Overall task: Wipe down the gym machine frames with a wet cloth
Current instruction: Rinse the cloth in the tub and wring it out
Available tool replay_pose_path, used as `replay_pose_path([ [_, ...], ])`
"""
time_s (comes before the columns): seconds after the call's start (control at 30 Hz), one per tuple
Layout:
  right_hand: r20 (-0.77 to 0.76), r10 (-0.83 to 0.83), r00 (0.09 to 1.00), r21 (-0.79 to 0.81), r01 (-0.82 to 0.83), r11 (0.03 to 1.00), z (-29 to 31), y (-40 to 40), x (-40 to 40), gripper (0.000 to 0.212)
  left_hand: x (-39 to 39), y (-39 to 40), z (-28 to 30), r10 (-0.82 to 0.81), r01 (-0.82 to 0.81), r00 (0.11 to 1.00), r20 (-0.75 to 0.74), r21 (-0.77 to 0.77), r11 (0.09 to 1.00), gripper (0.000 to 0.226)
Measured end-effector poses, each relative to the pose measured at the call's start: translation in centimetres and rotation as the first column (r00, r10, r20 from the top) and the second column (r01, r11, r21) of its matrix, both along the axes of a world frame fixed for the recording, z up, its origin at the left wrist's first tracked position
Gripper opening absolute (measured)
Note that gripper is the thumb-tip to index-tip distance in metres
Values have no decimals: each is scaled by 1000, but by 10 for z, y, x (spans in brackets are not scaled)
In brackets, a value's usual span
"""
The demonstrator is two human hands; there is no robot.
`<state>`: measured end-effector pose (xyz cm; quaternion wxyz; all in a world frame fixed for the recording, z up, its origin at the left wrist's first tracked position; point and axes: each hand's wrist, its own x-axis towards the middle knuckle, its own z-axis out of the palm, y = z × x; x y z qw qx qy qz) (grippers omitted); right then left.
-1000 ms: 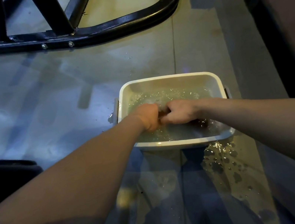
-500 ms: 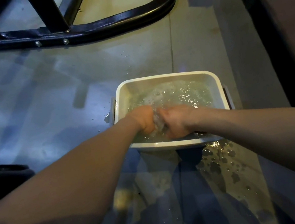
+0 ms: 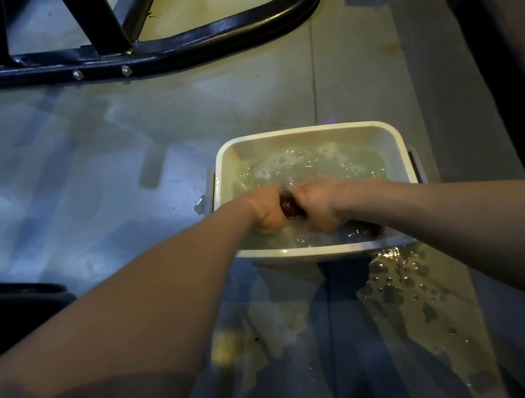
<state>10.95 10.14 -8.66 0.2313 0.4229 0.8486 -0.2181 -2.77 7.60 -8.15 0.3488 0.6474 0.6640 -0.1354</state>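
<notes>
Both fists clenched on a dark red wet cloth [image 3: 290, 207] bunched between left hand [image 3: 266, 210] and right hand [image 3: 319, 205], over frothy water at the near wall of the cream plastic tub [image 3: 307, 131]. Black tubular steel frame [image 3: 209, 35] well beyond; puddles [image 3: 403, 283] on glossy floor by the tub's near-right corner.

The grey concrete floor [image 3: 106, 148] is glossy and reflects pale light; a seam [image 3: 315, 78] crosses it, and spilled water [image 3: 403, 283] lies nearby.

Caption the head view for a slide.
Both hands, left hand and right hand, wring a dark cloth in a white basin.
</notes>
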Motion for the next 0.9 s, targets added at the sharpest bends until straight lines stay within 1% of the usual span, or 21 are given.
replay_pose_path([
  [0.07,57,-77,995,-16,78,997,4,3,2,22,1,-1,2,-12,12,999,-44,4,1000,17],
  [0.13,66,-62,996,-15,63,998,8,5,6,7,3,-6,4,-43,47,996,-80,44,998,13],
  [0.17,61,-37,997,-7,37,999,10,3,7,6,5,-8,2,-66,75,993,-100,88,993,9],
  [0.2,50,-9,999,9,8,1000,10,1,8,7,6,-9,1,-93,107,990,-110,134,985,7],
  [0.23,35,0,999,16,-1,1000,8,-1,9,13,8,-10,0,-118,133,988,-96,178,975,17],
  [0.27,-4,3,1000,17,-3,1000,8,-2,10,22,9,-10,-3,-143,157,986,-83,204,966,32],
  [0.3,-44,-7,999,13,8,1000,10,-4,11,28,10,-8,-4,-153,161,987,-54,216,963,39],
  [0.33,-90,-23,996,18,25,1000,11,-4,12,28,12,-6,-3,-154,156,988,-25,215,964,35],
  [0.37,-131,-44,990,27,48,999,13,-4,13,26,13,-4,-3,-149,148,989,-11,203,968,24],
  [0.4,-164,-80,983,27,85,996,14,-3,15,29,14,-3,-4,-148,149,989,-17,183,972,15],
  [0.43,-176,-120,977,12,124,992,15,-2,17,34,13,-1,-4,-153,156,988,-30,164,974,11],
  [0.5,-117,-142,983,4,143,990,17,-1,23,36,10,-1,-4,-141,147,989,-52,130,981,6],
  [0.53,-77,-131,988,4,132,991,17,-1,25,30,9,-2,-4,-139,146,989,-59,122,982,5],
  [0.6,-39,-98,994,-15,97,995,15,-2,29,13,9,-2,-4,-156,165,985,-78,126,978,11],
  [0.63,-49,-88,995,-27,87,996,15,-4,29,7,10,-3,-2,-172,183,981,-90,122,976,10],
  [0.67,-71,-91,993,-41,88,995,13,-4,31,6,12,-4,-1,-179,188,980,-84,113,976,12],
  [0.7,-98,-100,990,-54,95,994,11,-5,31,10,13,-5,0,-173,176,984,-38,113,978,22],
  [0.73,-130,-104,986,-52,98,994,9,-5,32,18,15,-5,2,-152,148,988,26,112,983,31],
  [0.8,-197,-102,975,-27,99,995,10,-3,33,33,20,-6,4,-125,107,985,123,145,984,39],
  [0.87,-221,-115,969,-26,112,993,13,-1,37,33,20,-4,0,-120,104,988,99,158,982,33],
  [0.9,-191,-106,976,-19,104,994,15,0,38,31,19,-3,-2,-114,104,991,64,150,983,30],
])
